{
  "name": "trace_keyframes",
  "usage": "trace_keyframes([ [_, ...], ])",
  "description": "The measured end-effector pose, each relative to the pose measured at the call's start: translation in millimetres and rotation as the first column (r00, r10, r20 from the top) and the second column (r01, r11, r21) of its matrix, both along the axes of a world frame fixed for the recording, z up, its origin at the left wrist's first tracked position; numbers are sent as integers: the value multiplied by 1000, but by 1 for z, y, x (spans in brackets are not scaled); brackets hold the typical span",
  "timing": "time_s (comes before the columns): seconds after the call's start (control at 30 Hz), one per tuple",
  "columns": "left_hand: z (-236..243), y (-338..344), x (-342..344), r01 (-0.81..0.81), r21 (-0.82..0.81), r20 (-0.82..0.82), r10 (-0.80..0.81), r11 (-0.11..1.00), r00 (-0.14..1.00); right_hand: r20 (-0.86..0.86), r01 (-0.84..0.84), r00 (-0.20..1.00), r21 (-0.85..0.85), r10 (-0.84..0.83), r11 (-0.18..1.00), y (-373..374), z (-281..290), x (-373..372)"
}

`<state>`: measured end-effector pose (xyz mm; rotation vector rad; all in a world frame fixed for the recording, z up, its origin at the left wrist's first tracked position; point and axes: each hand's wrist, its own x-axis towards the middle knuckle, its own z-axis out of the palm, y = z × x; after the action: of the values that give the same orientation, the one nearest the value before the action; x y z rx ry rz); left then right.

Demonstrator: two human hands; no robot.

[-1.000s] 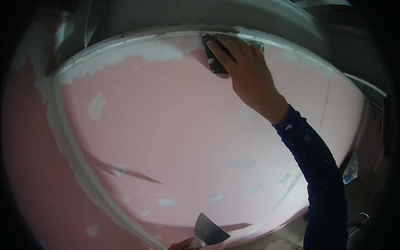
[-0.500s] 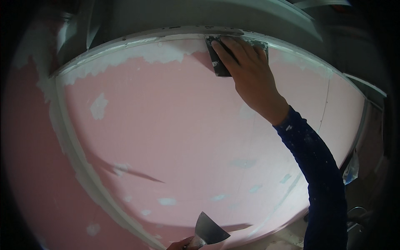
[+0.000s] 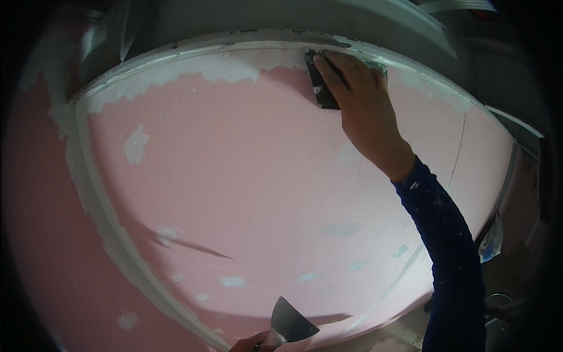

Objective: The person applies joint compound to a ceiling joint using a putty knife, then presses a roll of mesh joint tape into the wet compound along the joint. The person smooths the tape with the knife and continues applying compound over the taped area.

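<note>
Smudged blade point(image 3: 322, 92) under right fingers point(image 3: 332, 76)

The right hand point(image 3: 370, 117) is holding a dark flat plate point(image 3: 322, 91) against the pink board point(image 3: 252, 170), just right of the middle of its top edge. A whitish band point(image 3: 182, 71) is running along that edge to the top left corner. The left hand point(image 3: 248, 342) is gripping a scraper point(image 3: 293, 322) near the board's lower edge, its blade pointing upward.

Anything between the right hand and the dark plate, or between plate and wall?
Nothing visible: the right hand directly grips the dark plate, against the pink wall; the scraper in the left hand is lower down.
</note>
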<state>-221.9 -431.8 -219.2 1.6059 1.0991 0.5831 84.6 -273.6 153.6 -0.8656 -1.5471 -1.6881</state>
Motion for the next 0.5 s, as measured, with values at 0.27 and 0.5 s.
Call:
trace_keyframes([
  [0.27, -8, 7, 9, 40, 50, 26, -41, 998, 999, -6, 5, 1000, -88, -6, 996, 4, 1, 5],
  [0.5, 0, 1, 8, 65, 3, -20, -65, 998, 998, 37, 32, 999, -22, -31, 999, -13, -3, -9],
])
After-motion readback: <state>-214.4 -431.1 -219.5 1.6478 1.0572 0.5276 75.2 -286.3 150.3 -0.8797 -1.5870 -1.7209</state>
